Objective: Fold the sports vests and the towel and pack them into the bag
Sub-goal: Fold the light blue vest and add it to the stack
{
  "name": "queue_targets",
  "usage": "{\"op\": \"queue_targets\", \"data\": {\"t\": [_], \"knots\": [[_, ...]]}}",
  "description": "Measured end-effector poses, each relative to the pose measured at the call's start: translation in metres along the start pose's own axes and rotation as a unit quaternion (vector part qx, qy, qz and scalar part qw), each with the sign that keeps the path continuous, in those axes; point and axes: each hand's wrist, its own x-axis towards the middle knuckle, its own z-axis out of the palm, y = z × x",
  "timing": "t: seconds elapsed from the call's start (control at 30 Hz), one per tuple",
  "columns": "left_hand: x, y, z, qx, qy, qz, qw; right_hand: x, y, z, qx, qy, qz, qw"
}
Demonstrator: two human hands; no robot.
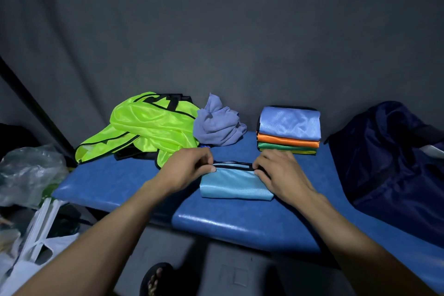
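Both hands work on a folded light-blue vest lying on the blue bench near its front edge. The left hand pinches the vest's black-trimmed far edge at the left corner, thumb on top and fingers curled over the fabric. The right hand pinches the same edge at the right corner, its fingers bent down onto the cloth. The grip on each side is pressed together around the trim, with the vest stretched flat between them.

Behind the right hand sits a neat stack of folded vests: pale blue on top, then orange, then green, with a yellow edge at the bottom. Behind the left hand lies a loose heap of neon-green vests with black trim, unfolded. Just beside them, between heap and stack, the purple-blue towel is crumpled in a mound. The dark navy bag rests at the right end of the bench, well apart from the hands. Plastic bags crowd the floor at left.
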Motion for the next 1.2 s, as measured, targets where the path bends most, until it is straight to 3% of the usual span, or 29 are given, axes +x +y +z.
{"op": "queue_targets", "data": {"t": [0.2, 0.33, 0.47, 0.57, 0.73, 0.9, 1.1, 1.17, 1.2], "knots": [[0.003, 0.004, 0.007, 0.062, 0.015, 0.009, 0.998, 0.004, 0.011, -0.003, 0.028, -0.037, -0.006, 0.999], [0.01, 0.006, 0.011, -0.075, 0.063, -0.048, 0.994, 0.011, 0.007, -0.002, 0.024, -0.046, 0.0, 0.999], [0.02, 0.003, 0.013, -0.166, 0.051, -0.09, 0.981, 0.017, 0.014, -0.003, 0.079, -0.09, 0.013, 0.993], [0.023, 0.0, 0.016, -0.266, 0.042, -0.116, 0.956, 0.017, 0.025, -0.002, 0.165, -0.11, 0.037, 0.98], [0.032, -0.002, 0.017, -0.41, 0.007, -0.167, 0.896, 0.015, 0.024, 0.004, 0.184, -0.104, 0.029, 0.977], [0.035, -0.01, 0.011, -0.422, -0.102, -0.17, 0.885, 0.018, 0.031, 0.002, 0.212, -0.076, 0.04, 0.973], [0.038, -0.009, 0.017, -0.512, -0.067, -0.187, 0.836, 0.021, 0.035, -0.001, 0.226, -0.08, 0.058, 0.969], [0.04, -0.01, 0.019, -0.485, -0.073, -0.176, 0.854, 0.023, 0.035, -0.002, 0.233, -0.084, 0.065, 0.967], [0.04, -0.012, 0.019, -0.433, -0.077, -0.157, 0.884, 0.024, 0.036, -0.003, 0.235, -0.088, 0.068, 0.966]]}}
